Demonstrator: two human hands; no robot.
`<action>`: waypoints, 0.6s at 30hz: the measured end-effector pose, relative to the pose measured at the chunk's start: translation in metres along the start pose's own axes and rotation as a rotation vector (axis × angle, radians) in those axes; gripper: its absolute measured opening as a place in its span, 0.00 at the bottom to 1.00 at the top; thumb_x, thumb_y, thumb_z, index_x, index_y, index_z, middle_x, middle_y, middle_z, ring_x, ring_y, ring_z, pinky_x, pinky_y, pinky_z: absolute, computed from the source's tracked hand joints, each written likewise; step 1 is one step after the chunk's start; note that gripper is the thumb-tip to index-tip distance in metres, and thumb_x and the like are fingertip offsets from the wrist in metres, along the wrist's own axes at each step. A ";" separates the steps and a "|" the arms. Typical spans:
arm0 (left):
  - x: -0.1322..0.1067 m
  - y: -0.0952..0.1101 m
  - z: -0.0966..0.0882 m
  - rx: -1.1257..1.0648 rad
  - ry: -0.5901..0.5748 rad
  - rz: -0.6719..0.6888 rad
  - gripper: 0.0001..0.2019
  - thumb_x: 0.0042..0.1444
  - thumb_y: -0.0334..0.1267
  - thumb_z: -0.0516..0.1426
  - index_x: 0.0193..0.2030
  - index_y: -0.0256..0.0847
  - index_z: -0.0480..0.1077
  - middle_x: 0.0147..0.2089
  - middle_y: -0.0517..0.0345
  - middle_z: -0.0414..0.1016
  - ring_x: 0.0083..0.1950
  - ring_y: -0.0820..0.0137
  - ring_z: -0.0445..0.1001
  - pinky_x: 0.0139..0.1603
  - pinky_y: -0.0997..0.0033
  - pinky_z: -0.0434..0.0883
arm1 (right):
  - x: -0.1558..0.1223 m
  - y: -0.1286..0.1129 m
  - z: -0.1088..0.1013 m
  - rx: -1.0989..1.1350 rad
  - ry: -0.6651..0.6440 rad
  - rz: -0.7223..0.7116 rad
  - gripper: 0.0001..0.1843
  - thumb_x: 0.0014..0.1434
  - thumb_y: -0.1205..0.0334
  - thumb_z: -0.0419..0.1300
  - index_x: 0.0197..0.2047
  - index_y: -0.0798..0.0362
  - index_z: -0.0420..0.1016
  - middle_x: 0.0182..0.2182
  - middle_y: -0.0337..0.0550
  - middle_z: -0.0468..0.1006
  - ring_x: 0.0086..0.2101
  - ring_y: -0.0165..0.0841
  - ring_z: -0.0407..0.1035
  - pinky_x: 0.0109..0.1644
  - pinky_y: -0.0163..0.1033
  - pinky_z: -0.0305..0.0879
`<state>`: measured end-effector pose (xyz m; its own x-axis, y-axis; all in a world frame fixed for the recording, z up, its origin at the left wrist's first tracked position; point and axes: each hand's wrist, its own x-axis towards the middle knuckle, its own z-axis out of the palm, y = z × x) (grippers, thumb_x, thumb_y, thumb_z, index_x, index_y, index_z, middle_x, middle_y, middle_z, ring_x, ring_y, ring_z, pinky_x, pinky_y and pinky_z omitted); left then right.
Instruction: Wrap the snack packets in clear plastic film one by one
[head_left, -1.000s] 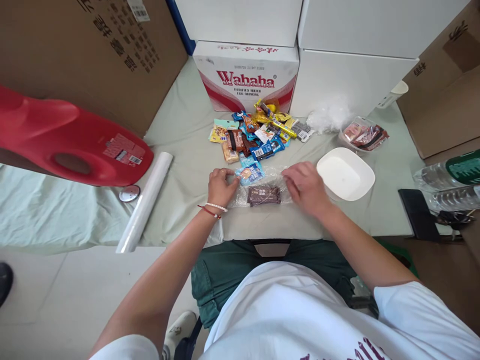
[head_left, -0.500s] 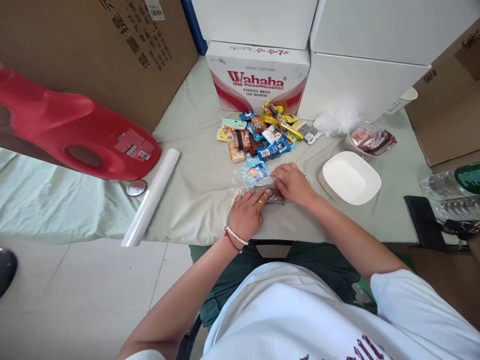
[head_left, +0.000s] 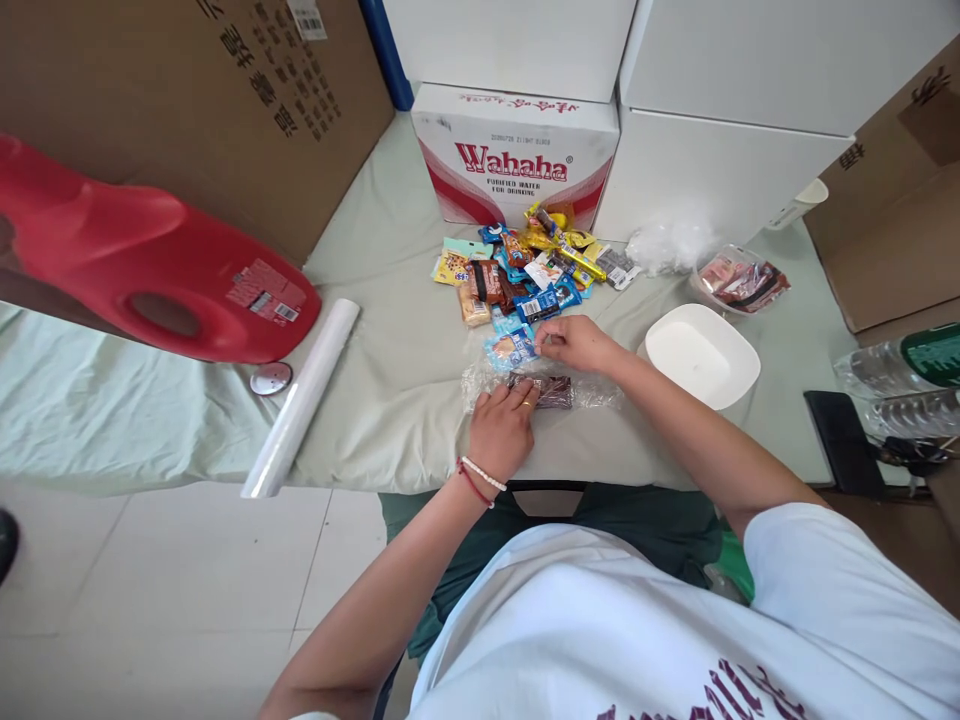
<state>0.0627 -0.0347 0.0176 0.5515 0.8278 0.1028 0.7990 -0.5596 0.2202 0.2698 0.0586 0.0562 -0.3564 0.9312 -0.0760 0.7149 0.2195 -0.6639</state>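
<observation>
My left hand (head_left: 501,432) lies with fingers stretched out over the left part of a dark brown snack packet (head_left: 553,391), pressing on it. Clear plastic film (head_left: 596,391) spreads around that packet on both sides. Just above it, my right hand (head_left: 576,343) has its fingertips pinched together at the right edge of a light blue snack packet (head_left: 511,348). Whether the pinch holds film or the blue packet's edge is too fine to make out. Behind both hands sits a pile of colourful wrapped snacks (head_left: 517,275).
A white plastic bowl (head_left: 701,360) stands at right, with a tub of packets (head_left: 739,280) and crumpled plastic (head_left: 671,245) behind it. At left lie a roll of film (head_left: 304,400) and a large red bottle (head_left: 161,270). A Wahaha carton (head_left: 517,160) backs the pile.
My right hand has moved up and slightly left, off the brown packet's film to the blue packet. The left hand has shifted slightly right and down, remaining on the brown packet.
</observation>
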 end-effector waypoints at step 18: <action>-0.013 -0.069 0.013 -0.896 0.456 -0.380 0.13 0.60 0.35 0.52 0.43 0.43 0.78 0.53 0.52 0.83 0.58 0.59 0.79 0.64 0.52 0.73 | -0.088 0.000 0.085 -0.501 0.060 -0.361 0.27 0.71 0.74 0.49 0.68 0.50 0.71 0.48 0.50 0.76 0.44 0.40 0.65 0.50 0.46 0.66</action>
<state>0.0033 -0.0077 -0.0114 0.0150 0.9818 0.1891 0.3300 -0.1834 0.9260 0.2499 -0.0477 -0.0008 -0.6043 0.7843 0.1401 0.7562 0.6200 -0.2092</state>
